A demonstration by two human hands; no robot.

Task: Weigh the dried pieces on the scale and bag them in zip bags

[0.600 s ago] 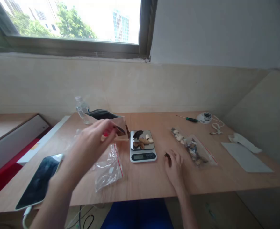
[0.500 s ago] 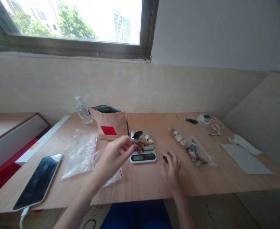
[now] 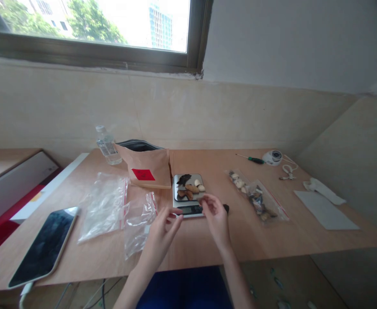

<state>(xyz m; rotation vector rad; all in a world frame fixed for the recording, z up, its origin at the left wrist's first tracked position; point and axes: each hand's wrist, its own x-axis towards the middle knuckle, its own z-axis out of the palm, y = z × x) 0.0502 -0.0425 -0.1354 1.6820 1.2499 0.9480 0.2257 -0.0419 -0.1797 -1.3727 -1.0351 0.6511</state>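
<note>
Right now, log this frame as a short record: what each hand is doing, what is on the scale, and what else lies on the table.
left hand: in front of the scale's near edge, fingers curled, nothing clearly held
right hand: at the scale's front right corner, fingers by the display
scale: small digital one, holds dark, brown and pale pieces
behind scale: brown paper bag with red label, water bottle
left of scale: two clear zip bags, phone
right of scale: filled zip bag, screwdriver

Both hands met at the front edge of a small digital scale (image 3: 189, 195) loaded with dried pieces; the left hand (image 3: 162, 229) sat beside an empty zip bag (image 3: 139, 223), the right hand (image 3: 216, 216) near its display.
</note>
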